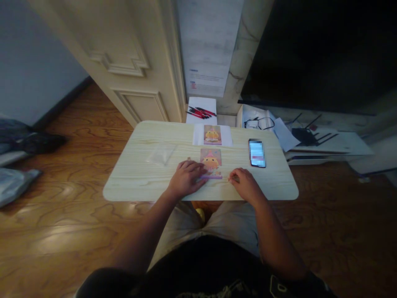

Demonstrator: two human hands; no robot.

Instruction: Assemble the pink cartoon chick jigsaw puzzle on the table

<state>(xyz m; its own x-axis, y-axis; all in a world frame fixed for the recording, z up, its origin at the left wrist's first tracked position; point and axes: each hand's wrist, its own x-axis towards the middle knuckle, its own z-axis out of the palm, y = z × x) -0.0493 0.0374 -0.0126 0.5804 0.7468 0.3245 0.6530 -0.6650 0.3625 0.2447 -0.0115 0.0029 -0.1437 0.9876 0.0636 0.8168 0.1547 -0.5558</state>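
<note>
In front of me on the table lies a small pinkish picture (211, 156) of a round yellow figure, which looks like a jigsaw puzzle. My left hand (187, 177) rests on its lower left side, fingers stretched out and lying flat. Just right of the picture's lower corner, my right hand (245, 182) is closed in a pinch at the tabletop. Between its fingertips shows a small light-coloured piece (229, 179), too small to make out fully. Above the picture, a white sheet (227, 135) bears a matching printed image (212, 135). Another small piece (189, 158) lies beyond my left fingers.
A clear plastic bag (161, 154) lies on the pale wooden table (130, 182), left of the picture. At the right is a phone (257, 152) with a lit screen. Behind the table are several pens (201, 112), glasses (260, 123) and a black router (307, 136).
</note>
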